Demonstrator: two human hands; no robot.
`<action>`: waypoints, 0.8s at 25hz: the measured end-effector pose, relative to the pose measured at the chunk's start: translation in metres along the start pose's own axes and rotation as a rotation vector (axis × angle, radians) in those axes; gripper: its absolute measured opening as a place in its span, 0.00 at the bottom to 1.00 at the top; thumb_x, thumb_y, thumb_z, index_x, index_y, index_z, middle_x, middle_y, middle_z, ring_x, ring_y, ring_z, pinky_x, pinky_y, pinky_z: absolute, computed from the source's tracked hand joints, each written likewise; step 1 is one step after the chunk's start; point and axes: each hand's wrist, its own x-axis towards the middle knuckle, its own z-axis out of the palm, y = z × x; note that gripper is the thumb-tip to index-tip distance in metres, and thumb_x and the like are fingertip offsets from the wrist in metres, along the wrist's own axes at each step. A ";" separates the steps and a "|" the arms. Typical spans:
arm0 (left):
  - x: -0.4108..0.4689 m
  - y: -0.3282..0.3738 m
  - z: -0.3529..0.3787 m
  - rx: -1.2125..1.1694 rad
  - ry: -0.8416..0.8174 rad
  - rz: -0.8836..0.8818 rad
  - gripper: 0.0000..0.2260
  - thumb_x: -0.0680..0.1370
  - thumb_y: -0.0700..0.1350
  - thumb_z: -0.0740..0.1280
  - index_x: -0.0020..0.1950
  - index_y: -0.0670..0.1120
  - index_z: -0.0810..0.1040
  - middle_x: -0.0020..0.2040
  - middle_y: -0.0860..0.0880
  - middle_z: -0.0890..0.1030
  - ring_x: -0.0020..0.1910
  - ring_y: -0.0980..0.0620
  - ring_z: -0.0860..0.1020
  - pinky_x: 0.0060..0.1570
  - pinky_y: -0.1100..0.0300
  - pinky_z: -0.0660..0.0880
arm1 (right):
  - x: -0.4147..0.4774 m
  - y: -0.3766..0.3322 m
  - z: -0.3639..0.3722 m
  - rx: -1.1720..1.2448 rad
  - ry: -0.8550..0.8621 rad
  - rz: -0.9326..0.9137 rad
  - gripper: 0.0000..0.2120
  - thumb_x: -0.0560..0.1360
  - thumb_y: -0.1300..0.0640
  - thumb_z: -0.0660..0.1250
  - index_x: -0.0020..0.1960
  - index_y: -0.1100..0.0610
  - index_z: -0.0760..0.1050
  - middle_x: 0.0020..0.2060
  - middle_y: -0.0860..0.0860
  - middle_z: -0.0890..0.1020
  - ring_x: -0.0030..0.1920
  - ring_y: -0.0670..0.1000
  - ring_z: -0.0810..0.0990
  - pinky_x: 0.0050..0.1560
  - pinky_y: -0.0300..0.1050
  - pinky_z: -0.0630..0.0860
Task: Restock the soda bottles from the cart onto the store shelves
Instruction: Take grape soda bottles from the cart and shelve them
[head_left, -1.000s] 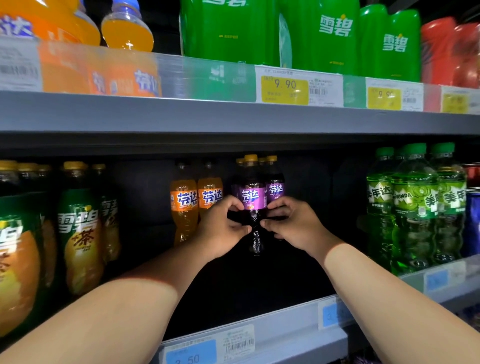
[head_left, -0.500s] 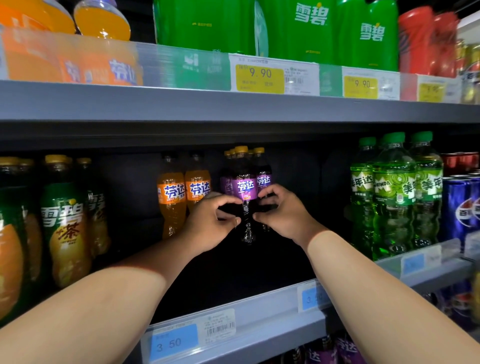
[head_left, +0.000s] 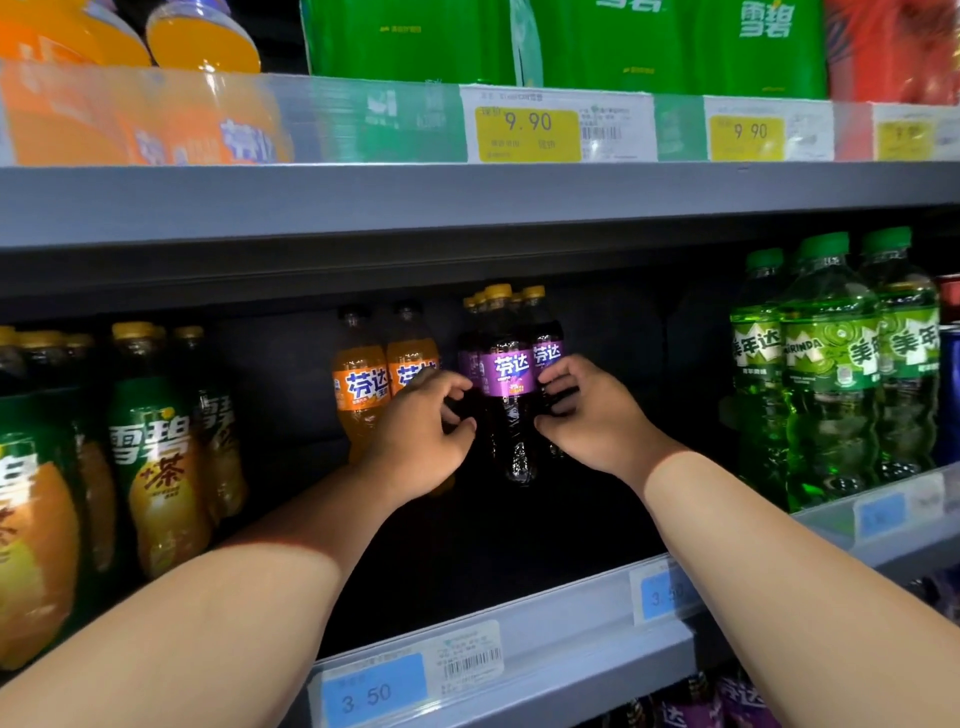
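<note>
Mid shelf, centre of view: cluster of dark plastic soda bottles with purple labels and yellow caps (head_left: 506, 395), upright, set deep on the grey metal shelf (head_left: 566, 618), well back from its front lip. Cart not in view.

Left hand (head_left: 421, 431) sits at 9 o'clock of the front bottle, right hand (head_left: 587, 415) at 3 o'clock. Right fingers (head_left: 561, 373) curl round a dark bottle body just beside the front one, so they grip it. Left fingers (head_left: 447, 380) make a C with the thumb below, at the cluster's left flank. It is dark there, so cannot tell if they hold a bottle or only touch.

Orange plastic soda bottles (head_left: 358, 384) at 9 o'clock, just beside the left hand and partly behind it. Green plastic soda bottles (head_left: 831, 374) at 3 o'clock, well apart. Blue price tag (head_left: 374, 693) at 6 o'clock on the lip.

Step judged: seating and squaring the purple bottles in their row. To do it well:
- Grip the body, not the cap.
- Keep each bottle upright with its label facing out.
- Slide it straight toward 12 o'clock, in line with those behind.
- Watch the left knuckles against the orange bottles, which look easy to tip.
- Let go one hand at a time, once the base sits flat.

The bare shelf in front of the cluster suggests plenty of stock left to place.
</note>
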 end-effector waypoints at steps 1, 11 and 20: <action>-0.001 -0.002 -0.001 0.041 -0.018 0.012 0.20 0.78 0.46 0.72 0.69 0.52 0.73 0.60 0.56 0.77 0.46 0.65 0.78 0.41 0.73 0.73 | -0.001 0.001 0.000 -0.011 0.014 -0.019 0.19 0.71 0.61 0.77 0.57 0.49 0.74 0.52 0.47 0.77 0.47 0.46 0.80 0.45 0.38 0.76; -0.015 0.013 -0.033 0.148 -0.067 0.042 0.23 0.78 0.53 0.70 0.71 0.52 0.70 0.66 0.54 0.74 0.62 0.58 0.72 0.56 0.68 0.68 | -0.018 -0.026 0.000 0.056 0.021 -0.110 0.17 0.72 0.63 0.74 0.50 0.44 0.74 0.48 0.45 0.79 0.50 0.45 0.80 0.44 0.33 0.72; -0.111 0.022 -0.089 0.084 -0.118 -0.002 0.18 0.77 0.61 0.67 0.63 0.69 0.65 0.56 0.75 0.69 0.58 0.76 0.69 0.53 0.76 0.64 | -0.086 -0.095 0.012 0.130 -0.096 -0.303 0.16 0.73 0.54 0.73 0.54 0.37 0.72 0.51 0.39 0.80 0.54 0.36 0.79 0.51 0.30 0.74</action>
